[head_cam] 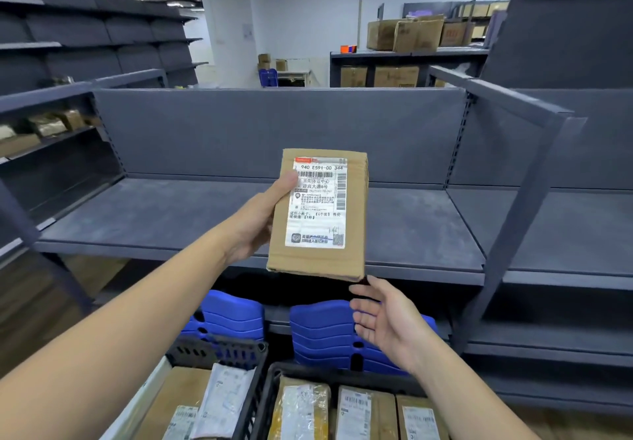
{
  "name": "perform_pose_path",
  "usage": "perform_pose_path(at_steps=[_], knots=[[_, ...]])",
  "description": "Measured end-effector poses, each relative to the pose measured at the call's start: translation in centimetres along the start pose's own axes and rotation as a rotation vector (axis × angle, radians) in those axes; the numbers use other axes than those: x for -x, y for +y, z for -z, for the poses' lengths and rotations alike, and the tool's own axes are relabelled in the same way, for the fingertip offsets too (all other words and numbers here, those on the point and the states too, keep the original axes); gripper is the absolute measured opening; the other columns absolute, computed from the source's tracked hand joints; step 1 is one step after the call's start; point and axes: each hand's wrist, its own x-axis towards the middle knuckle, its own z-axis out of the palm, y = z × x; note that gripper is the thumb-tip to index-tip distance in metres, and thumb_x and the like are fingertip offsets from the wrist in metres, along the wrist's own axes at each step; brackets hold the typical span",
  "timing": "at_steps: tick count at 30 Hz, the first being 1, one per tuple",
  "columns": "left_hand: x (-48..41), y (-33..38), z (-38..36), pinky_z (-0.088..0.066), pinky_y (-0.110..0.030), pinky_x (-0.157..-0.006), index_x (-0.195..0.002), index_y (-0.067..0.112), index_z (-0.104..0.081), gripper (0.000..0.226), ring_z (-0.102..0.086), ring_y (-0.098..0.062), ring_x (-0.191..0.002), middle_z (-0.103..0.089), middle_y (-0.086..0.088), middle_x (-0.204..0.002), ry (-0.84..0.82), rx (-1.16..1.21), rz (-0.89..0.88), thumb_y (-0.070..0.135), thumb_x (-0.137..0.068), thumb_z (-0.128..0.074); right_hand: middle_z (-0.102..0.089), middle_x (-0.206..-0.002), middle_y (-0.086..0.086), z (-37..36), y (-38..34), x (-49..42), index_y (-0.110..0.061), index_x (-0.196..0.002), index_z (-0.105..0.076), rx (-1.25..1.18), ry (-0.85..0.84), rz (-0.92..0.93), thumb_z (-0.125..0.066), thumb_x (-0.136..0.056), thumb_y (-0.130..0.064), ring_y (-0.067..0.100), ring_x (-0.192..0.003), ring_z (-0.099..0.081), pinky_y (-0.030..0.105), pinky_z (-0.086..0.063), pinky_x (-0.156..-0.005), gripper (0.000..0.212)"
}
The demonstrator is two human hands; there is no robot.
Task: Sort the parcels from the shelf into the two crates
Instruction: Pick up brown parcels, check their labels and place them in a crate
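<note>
Parcel (318,213) — one — in left hand (251,225), right hand (382,325) slack, two crates (308,369) below

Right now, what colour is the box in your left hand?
The flat cardboard box is light brown, with a white printed label, seen best in the head view.

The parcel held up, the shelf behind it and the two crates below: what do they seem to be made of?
Parcel: brown cardboard, matt, probably corrugated, judging by its ribbed right edge; the white label looks like slightly glossy paper. Shelf: likely painted steel, dull blue-grey, with slotted uprights. Left crate and right crate: seemingly dark moulded plastic, with lattice walls.
</note>
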Motion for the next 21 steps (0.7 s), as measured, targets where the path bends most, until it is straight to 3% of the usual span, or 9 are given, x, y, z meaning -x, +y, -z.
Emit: perform_pose_path(at_steps=[2, 5, 7, 8, 11, 14, 16, 18, 21], knots=[[0.0, -0.4, 0.2, -0.047, -0.051, -0.102, -0.12, 0.021, -0.076, 0.08, -0.065, -0.026, -0.108, -0.077, -0.006, -0.119, 0.04, -0.051, -0.053, 0.087, -0.075, -0.063, -0.069, -0.073, 0.006, -0.3, -0.1, 0.0, -0.007, -0.113, -0.072, 0.014, 0.009, 0.024, -0.051, -0.106, -0.04, 0.017, -0.058, -0.055, 0.03, -0.044, -0.057, 0.039], [0.3, -0.9, 0.3, -0.036, -0.03, -0.06, -0.125, 0.023, -0.07, 0.077, -0.049, -0.018, -0.064, -0.078, 0.01, -0.099, 0.101, -0.056, -0.145, 0.069, -0.064, -0.081, -0.064, -0.069, 0.006, -0.6, -0.4, -0.2, -0.009, -0.117, -0.069, 0.043, 0.016, 0.075, -0.048, -0.107, -0.04, 0.015, -0.048, -0.046, 0.028, -0.034, -0.052, 0.039], [0.5, -1.4, 0.7, -0.033, -0.025, -0.045, -0.135, 0.025, -0.057, 0.084, -0.052, -0.015, -0.055, -0.073, 0.013, -0.116, 0.075, -0.108, -0.185, 0.044, -0.061, -0.092, -0.069, -0.072, 0.007, -0.7, -0.8, -0.1, -0.015, -0.125, -0.067, 0.066, 0.015, 0.109, -0.043, -0.108, -0.043, 0.015, -0.047, -0.047, 0.028, -0.032, -0.051, 0.041], [0.8, -1.6, 0.9, -0.04, -0.026, -0.042, -0.138, 0.028, -0.052, 0.088, -0.065, -0.018, -0.065, -0.07, 0.01, -0.125, 0.053, -0.144, -0.218, 0.031, -0.062, -0.096, -0.073, -0.078, 0.008, -0.7, -1.2, 0.0, -0.019, -0.126, -0.066, 0.08, 0.018, 0.128, -0.043, -0.108, -0.048, 0.015, -0.048, -0.05, 0.028, -0.032, -0.051, 0.042], [2.0, -1.6, 1.3, -0.056, -0.036, -0.05, -0.145, 0.037, -0.037, 0.105, -0.072, -0.018, -0.103, -0.062, 0.008, -0.134, 0.034, -0.237, -0.306, 0.002, -0.066, -0.097, -0.077, -0.108, 0.01, -0.5, -2.7, 0.2, -0.032, -0.133, -0.063, 0.186, 0.091, 0.201, -0.042, -0.104, -0.061, 0.018, -0.056, -0.061, 0.027, -0.032, -0.048, 0.046], [2.9, -1.6, 1.7, -0.058, -0.041, -0.051, -0.145, 0.042, -0.034, 0.107, -0.07, -0.025, -0.1, -0.057, 0.012, -0.138, 0.046, -0.295, -0.357, -0.001, -0.067, -0.095, -0.074, -0.11, 0.012, -0.1, -4.7, 0.6, -0.029, -0.137, -0.062, 0.268, 0.139, 0.252, -0.04, -0.104, -0.063, 0.017, -0.051, -0.059, 0.023, -0.031, -0.039, 0.052], [3.3, -1.9, 1.6, -0.06, -0.041, -0.052, -0.144, 0.047, -0.033, 0.108, -0.071, -0.035, -0.086, -0.053, 0.02, -0.143, 0.052, -0.429, -0.372, 0.0, -0.068, -0.094, -0.078, -0.103, 0.014, -0.1, -6.0, 1.3, -0.026, -0.135, -0.063, 0.247, 0.03, 0.202, -0.037, -0.099, -0.074, 0.019, -0.046, -0.056, 0.023, -0.031, -0.036, 0.065], [3.5, -2.4, 1.2, -0.062, -0.038, -0.06, -0.146, 0.052, -0.029, 0.109, -0.071, -0.03, -0.071, -0.044, 0.027, -0.153, 0.008, -0.571, -0.377, -0.007, -0.073, -0.085, -0.078, -0.101, 0.015, -0.3, -7.0, 1.8, -0.025, -0.136, -0.062, 0.25, -0.15, 0.109, -0.028, -0.09, -0.088, 0.025, -0.052, -0.062, 0.023, -0.034, -0.035, 0.085], [4.2, -3.1, 1.2, -0.061, -0.039, -0.089, -0.155, 0.055, -0.026, 0.105, -0.077, -0.026, -0.101, -0.022, 0.034, -0.163, -0.281, -0.385, -0.287, -0.017, -0.087, -0.058, -0.077, -0.109, 0.01, -0.9, -7.7, 1.9, -0.027, -0.131, -0.07, 0.263, -0.259, 0.075, -0.024, -0.085, -0.093, 0.035, -0.08, -0.069, 0.026, -0.048, -0.041, 0.092]])
